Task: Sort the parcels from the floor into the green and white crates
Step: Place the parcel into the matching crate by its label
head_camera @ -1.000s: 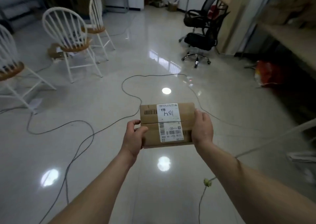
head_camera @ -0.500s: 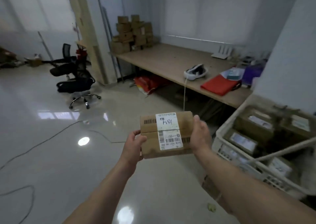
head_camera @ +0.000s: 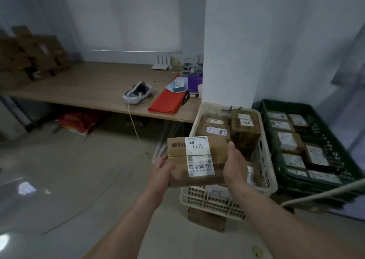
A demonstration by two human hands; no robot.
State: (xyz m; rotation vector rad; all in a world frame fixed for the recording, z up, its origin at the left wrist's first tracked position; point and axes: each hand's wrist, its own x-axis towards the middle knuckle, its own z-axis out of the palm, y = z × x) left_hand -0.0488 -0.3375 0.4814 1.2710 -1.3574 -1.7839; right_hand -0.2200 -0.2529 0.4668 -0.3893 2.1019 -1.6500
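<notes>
I hold a brown cardboard parcel (head_camera: 178, 170) with a white label marked "A34" in front of me. My left hand (head_camera: 161, 171) grips its left side and my right hand (head_camera: 234, 166) grips its right side. The parcel hovers over the front left corner of the white crate (head_camera: 262, 170), which holds several labelled parcels. To the right of it stands the green crate (head_camera: 276, 152), also filled with several parcels.
A long wooden table (head_camera: 88, 89) runs behind, carrying a white headset (head_camera: 138, 94), a red cloth (head_camera: 167, 100) and stacked cardboard boxes (head_camera: 33, 53). A white pillar (head_camera: 227, 61) stands behind the crates. A red bag (head_camera: 79, 122) lies under the table. A small box (head_camera: 207, 220) props the white crate.
The view has swung right from the open floor and chairs to the table and crates. Both hands kept hold of the parcel, which now hangs over the white crate.
</notes>
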